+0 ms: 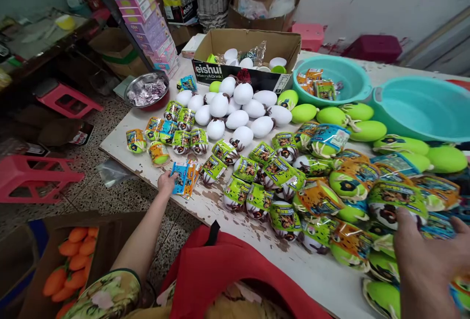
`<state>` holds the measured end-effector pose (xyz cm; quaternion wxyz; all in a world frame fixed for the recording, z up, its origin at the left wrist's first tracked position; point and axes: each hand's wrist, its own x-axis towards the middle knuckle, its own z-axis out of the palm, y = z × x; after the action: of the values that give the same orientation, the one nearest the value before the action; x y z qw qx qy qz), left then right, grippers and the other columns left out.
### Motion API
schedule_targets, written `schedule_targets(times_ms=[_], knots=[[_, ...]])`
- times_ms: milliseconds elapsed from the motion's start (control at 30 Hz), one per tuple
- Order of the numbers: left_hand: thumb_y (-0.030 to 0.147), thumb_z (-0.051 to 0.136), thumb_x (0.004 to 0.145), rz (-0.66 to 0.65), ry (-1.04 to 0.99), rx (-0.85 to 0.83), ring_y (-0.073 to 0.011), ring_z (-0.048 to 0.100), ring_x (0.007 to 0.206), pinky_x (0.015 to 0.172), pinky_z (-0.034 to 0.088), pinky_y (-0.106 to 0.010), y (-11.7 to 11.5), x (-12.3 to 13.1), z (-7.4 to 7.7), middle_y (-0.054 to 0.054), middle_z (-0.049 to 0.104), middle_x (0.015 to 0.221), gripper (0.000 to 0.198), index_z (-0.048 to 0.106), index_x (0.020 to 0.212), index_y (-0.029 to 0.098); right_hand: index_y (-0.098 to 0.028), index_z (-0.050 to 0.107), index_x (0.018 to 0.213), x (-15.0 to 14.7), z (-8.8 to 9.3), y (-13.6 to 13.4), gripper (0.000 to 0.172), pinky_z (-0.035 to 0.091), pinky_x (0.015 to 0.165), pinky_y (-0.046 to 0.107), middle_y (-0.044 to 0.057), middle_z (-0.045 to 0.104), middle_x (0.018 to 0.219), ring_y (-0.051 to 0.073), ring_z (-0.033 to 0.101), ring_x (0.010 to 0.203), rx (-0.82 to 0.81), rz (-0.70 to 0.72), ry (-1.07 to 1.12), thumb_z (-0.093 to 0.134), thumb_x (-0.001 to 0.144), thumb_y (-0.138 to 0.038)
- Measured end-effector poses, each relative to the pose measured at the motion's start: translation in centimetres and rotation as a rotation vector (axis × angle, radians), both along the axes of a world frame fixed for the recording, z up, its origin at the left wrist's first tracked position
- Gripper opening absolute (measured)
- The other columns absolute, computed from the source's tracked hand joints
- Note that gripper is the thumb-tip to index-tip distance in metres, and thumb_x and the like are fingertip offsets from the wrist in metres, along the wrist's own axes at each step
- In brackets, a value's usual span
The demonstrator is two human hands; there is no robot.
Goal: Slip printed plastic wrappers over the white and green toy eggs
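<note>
My left hand (pixel 167 183) is closed on the blue packet (pixel 179 177) at the table's front edge; orange packets (pixel 191 178) lie right beside it. On the far right, my right hand (pixel 429 245) has its fingers spread, close to a green-wrapped egg (pixel 396 199) among many wrapped eggs; I see nothing gripped in it. White eggs (pixel 238 119) are heaped mid-table. Plain green eggs (pixel 366 130) lie in front of the teal basins. Smaller wrapped eggs (pixel 181 140) stand left of the white ones.
Behind the eggs are a cardboard box (pixel 246 37) with egg shells, a teal basin (pixel 363 91) holding packets and another teal basin (pixel 422 113). A metal bowl (pixel 128 96) of sachets sits at the left corner. Red stools (pixel 36 177) and a box of orange items (pixel 75 260) are on the floor.
</note>
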<state>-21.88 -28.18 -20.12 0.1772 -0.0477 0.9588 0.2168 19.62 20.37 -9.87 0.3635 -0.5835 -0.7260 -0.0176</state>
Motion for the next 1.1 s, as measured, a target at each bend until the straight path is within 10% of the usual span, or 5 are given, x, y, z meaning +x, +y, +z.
schedule_targets(times_ms=[133,333,500,900,1100], knots=[[0.041,0.044,0.081,-0.109,0.020,0.126,-0.0203,0.052,0.071,0.064,0.036,-0.026,1.4,1.4,4.0,-0.001,0.051,0.060,0.029,0.055,0.063,0.021,-0.010,0.062,0.116,-5.5,2.6,-9.8,0.070,0.037,0.091,0.053,0.024,0.060,0.112,0.040,0.050,0.114,-0.025,0.331,0.122,0.070,0.066,-0.059],[0.047,0.055,0.076,-0.450,-0.199,0.554,-0.0155,0.049,0.063,0.059,0.036,-0.024,10.1,8.9,10.9,0.002,0.055,0.061,0.031,0.061,0.065,0.018,-0.021,0.065,0.104,-15.8,3.6,-24.0,0.049,0.050,0.073,0.036,0.007,0.066,0.102,0.025,0.061,0.085,-1.379,0.846,0.576,0.076,0.066,-0.049],[0.037,0.062,0.072,-0.398,-0.377,0.832,-0.0142,0.050,0.063,0.057,0.036,-0.023,15.6,11.0,13.0,0.001,0.060,0.067,0.022,0.066,0.078,0.017,-0.017,0.064,0.068,-16.9,2.1,-21.7,0.029,0.040,0.050,0.025,-0.001,0.056,0.056,0.013,0.048,0.050,-1.450,0.769,0.626,0.069,0.068,-0.045],[0.041,0.068,0.077,-0.515,-0.969,1.077,-0.0142,0.058,0.068,0.067,0.045,-0.025,20.1,10.5,15.7,-0.005,0.069,0.077,0.032,0.072,0.089,0.011,-0.018,0.070,0.078,-16.3,2.2,-16.7,0.017,0.048,0.073,0.031,0.003,0.071,0.081,0.021,0.062,0.078,-0.980,0.875,0.256,0.054,0.074,-0.020],[0.033,0.077,0.070,-0.208,-1.086,1.215,-0.0162,0.066,0.065,0.062,0.053,-0.025,22.7,10.2,15.7,-0.008,0.074,0.081,0.028,0.072,0.090,0.013,-0.018,0.072,0.088,-12.8,4.5,-11.2,0.023,0.047,0.062,0.026,0.002,0.069,0.077,0.017,0.061,0.069,-1.236,0.967,0.285,0.067,0.076,-0.038]])
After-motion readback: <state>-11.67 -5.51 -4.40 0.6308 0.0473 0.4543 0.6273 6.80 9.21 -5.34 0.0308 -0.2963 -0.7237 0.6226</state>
